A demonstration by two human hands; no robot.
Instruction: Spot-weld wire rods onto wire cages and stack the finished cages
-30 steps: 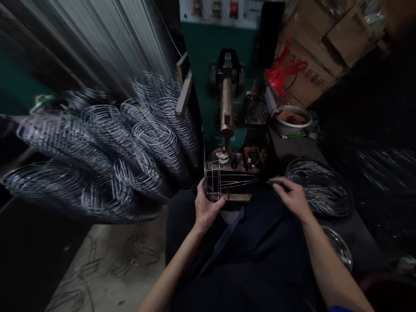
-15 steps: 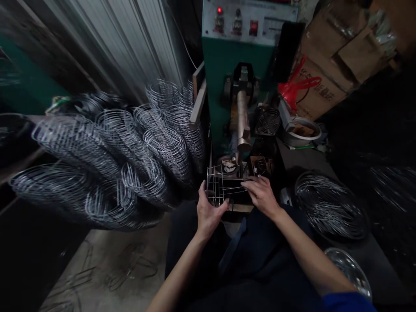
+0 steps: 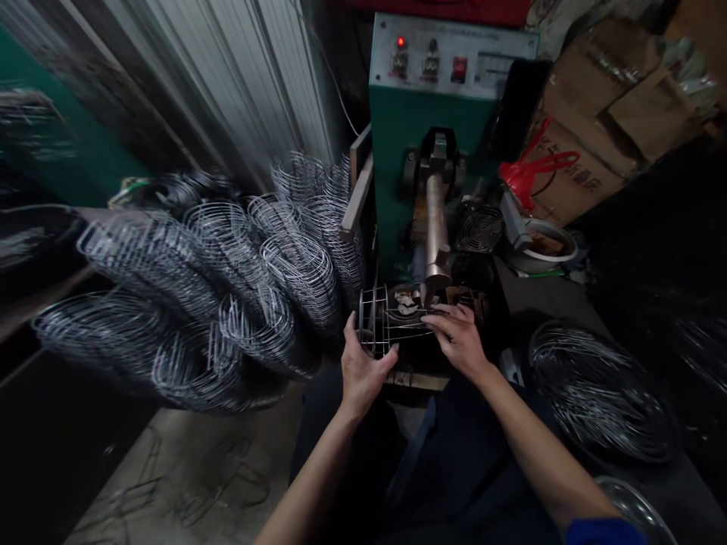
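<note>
A small wire frame (image 3: 373,322) of thin metal rods is held in front of the green machine (image 3: 386,189). My left hand (image 3: 363,371) grips its left part from below, thumb and fingers on either side. Thin rods run from the frame to my right hand (image 3: 460,341), whose fingers are pinched on their right end. The right fingertips are just below the tip of the machine's metal arm (image 3: 437,235). Exactly how the rods meet the machine's lower part is too dark to tell.
Several stacks of bent wire pieces (image 3: 301,272) stand at the left. On the right are a coil of wire parts (image 3: 596,386), a bowl (image 3: 545,253), red-handled tool (image 3: 525,178) and cardboard boxes (image 3: 602,113). Loose wires lie on the floor (image 3: 227,446).
The camera view has shifted, so the machine and stacks appear lower and further right. Both hands still hold the wire frame, which is now closer under the machine's metal arm.
</note>
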